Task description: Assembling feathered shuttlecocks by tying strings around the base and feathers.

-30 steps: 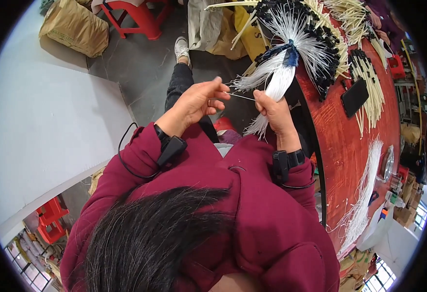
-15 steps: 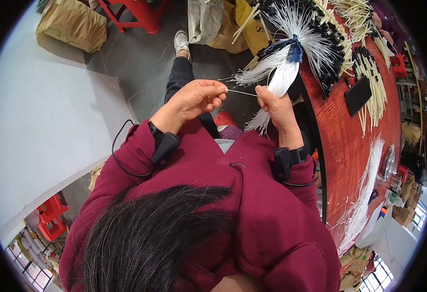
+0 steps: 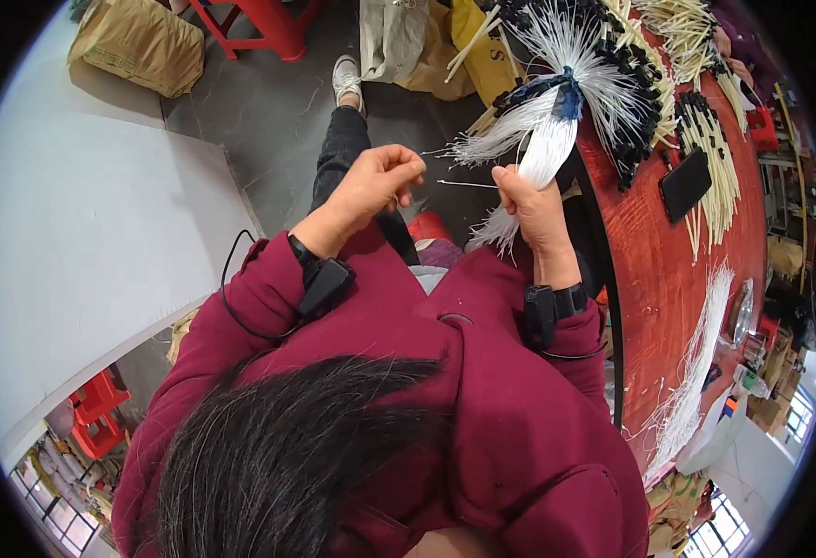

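Observation:
My left hand (image 3: pixel 378 186) is held over my lap, thumb and fingers pinched together, with nothing visible between them. My right hand (image 3: pixel 536 212) is closed on a thin white cord (image 3: pixel 468 183), whose knotted-looking tip sticks out to the left, apart from my left hand. Against my right hand's fingers hangs a thick bundle of white cords (image 3: pixel 550 149), wrapped with a dark blue cloth strip (image 3: pixel 569 93) near the table edge. The bundle's loose ends fan out over the table and below my hand. Whether my right hand also grips the bundle is hard to see.
To the right is a red wooden table (image 3: pixel 645 288) with a black phone (image 3: pixel 685 184), cream sticks with black ends (image 3: pixel 715 158) and loose white cords (image 3: pixel 696 372). A white panel (image 3: pixel 101 214) stands left. Another person's hand (image 3: pixel 722 42) shows at the far right.
My left hand has let go of the white cord's end and drawn slightly left. The cord now sticks out free from my right hand, which has barely moved.

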{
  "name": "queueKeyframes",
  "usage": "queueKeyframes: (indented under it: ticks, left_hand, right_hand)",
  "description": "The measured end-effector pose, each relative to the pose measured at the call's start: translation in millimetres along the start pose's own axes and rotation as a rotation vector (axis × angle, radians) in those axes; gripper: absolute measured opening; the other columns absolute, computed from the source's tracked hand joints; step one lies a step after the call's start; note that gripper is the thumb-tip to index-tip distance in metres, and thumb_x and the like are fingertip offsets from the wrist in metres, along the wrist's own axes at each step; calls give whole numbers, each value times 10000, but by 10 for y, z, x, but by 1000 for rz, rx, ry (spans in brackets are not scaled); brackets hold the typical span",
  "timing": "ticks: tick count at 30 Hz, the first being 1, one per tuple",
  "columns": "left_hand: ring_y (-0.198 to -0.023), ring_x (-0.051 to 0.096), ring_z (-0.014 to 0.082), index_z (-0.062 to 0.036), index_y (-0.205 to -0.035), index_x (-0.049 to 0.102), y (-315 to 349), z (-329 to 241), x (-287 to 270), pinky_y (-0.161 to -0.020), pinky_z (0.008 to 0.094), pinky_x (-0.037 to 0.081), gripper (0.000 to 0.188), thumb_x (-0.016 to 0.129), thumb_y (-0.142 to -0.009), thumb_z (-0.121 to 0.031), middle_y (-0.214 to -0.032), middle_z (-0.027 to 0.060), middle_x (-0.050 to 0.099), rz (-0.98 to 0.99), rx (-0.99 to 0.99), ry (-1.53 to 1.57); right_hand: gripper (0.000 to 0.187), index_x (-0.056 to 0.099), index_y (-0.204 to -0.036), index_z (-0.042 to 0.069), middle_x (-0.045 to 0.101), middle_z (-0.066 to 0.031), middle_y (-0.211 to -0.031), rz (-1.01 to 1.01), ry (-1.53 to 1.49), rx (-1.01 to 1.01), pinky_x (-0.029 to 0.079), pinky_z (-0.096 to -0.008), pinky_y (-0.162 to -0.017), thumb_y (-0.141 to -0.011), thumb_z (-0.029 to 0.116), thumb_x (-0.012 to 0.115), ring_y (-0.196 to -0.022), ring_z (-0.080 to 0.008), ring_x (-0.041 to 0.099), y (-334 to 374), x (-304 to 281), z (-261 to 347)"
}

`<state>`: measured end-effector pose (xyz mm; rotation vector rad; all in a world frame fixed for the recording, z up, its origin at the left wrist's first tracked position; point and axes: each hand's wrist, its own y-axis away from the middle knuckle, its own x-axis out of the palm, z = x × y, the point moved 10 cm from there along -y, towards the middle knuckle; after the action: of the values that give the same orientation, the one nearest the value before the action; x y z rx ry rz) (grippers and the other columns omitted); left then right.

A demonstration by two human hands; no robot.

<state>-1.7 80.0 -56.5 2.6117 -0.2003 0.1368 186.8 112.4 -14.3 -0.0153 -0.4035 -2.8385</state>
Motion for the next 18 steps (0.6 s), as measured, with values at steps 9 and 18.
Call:
queueKeyframes:
  ticks: [9, 18]
  left_hand:
    - [-525, 481, 37, -62, -903, 578, 40, 199, 303, -410, 152, 332, 199, 614, -911, -257, -777, -3, 574, 240, -177, 303]
    - [-489, 362, 25, -69, -829, 529, 20, 107, 388, -403, 180, 293, 165, 581, -922, -194, -702, -29, 469, 308, -167, 299]
  right_hand:
    - [345, 458, -547, 101, 402, 35, -523, 57, -87, -28, 254, -224, -475, -864, 134, 590, -486, -60, 340, -40, 25, -61]
    - [341, 465, -531, 100, 427, 42, -510, 6, -23, -5, 271, -228, -461, -842, 124, 603, -468, -51, 362, -13, -18, -9]
